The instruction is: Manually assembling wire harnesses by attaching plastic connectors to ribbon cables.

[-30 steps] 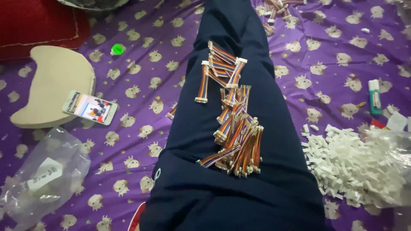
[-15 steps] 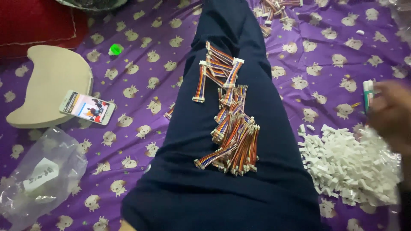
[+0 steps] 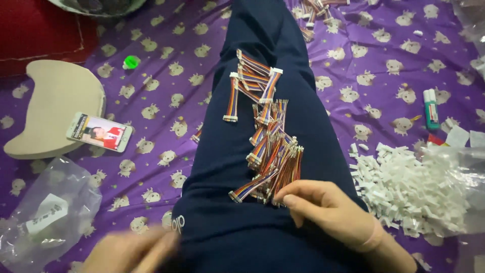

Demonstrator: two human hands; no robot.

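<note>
A single head-worn camera is looking steeply down, close over the wearer's outstretched leg and the purple patterned sheet lying around it.

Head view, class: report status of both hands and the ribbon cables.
Right hand fingertips on the near end of the ribbon cable pile on the leg. Left hand blurred, bottom left, grip unclear. Nothing blocking the pile.

ribbon cables: smooth plastic insulation, white plastic ends | trouser leg: matt navy cloth | sheet: purple printed cloth, slight sheen | connector pile: matt white plastic | bag: clear glossy film | phone: glossy screen
</note>
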